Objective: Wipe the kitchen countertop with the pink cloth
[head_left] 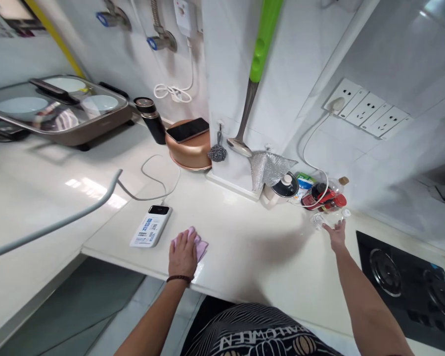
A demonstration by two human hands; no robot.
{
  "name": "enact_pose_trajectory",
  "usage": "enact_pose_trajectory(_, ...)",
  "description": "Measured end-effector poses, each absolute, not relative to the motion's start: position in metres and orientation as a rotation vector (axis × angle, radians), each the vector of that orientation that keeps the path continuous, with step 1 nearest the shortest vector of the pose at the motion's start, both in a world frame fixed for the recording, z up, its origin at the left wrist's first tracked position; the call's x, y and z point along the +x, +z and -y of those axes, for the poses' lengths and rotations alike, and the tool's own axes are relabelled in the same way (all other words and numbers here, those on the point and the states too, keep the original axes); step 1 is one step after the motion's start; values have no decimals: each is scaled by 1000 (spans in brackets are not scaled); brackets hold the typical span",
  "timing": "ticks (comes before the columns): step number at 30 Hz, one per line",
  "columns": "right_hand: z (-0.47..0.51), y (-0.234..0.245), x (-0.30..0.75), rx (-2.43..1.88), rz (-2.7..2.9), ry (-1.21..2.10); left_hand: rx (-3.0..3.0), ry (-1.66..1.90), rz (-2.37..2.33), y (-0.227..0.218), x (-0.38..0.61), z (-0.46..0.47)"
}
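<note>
My left hand (183, 253) lies flat, fingers down, on a pink cloth (200, 245) on the white counter (252, 247), just right of a white power bank (150, 226). My right hand (336, 234) reaches far to the right and touches a clear glass jar (324, 218) lying near the wall. Its fingers seem curled at the jar, but the grip is hard to make out. Behind the jar stand red-labelled bottles (326, 198) and a small pot with a black lid (284, 188).
A black gas hob (404, 277) sits at the right. A copper pot with a phone on it (189, 141), a black flask (151, 118), and an electric grill pan (55, 109) stand at the back left. A green-handled ladle (254, 74) and silver cloth (269, 167) hang on the wall.
</note>
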State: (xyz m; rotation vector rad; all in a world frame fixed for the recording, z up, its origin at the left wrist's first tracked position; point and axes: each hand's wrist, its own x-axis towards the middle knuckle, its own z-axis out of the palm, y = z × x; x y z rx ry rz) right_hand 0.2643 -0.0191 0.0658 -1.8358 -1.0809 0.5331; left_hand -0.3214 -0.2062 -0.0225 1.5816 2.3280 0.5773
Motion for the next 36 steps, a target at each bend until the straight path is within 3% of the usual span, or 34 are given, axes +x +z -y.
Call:
enact_pose_trajectory(4, 1, 71, 282, -1814, 990, 672, 1433, 684, -2388, -22, -330, 229)
enact_pose_trajectory(13, 0, 80, 243, -1806, 1077, 552, 1546, 1001, -2408, -53, -335, 231)
enact_pose_trajectory(20, 59, 89, 150, -1712, 2107, 650, 1612, 1095, -2424, -66, -336, 233)
enact_pose_trajectory(26, 104, 76, 57, -1825, 2774, 356, 1581, 1042, -2431, -63, -335, 232)
enact_pose_trajectory(31, 109, 76, 46, -1859, 2774, 324, 1555, 993, -2447, -57, -332, 232)
enact_pose_trajectory(36, 96, 88, 97, -1676, 2371, 574, 1550, 960, -2447, -55, -333, 233)
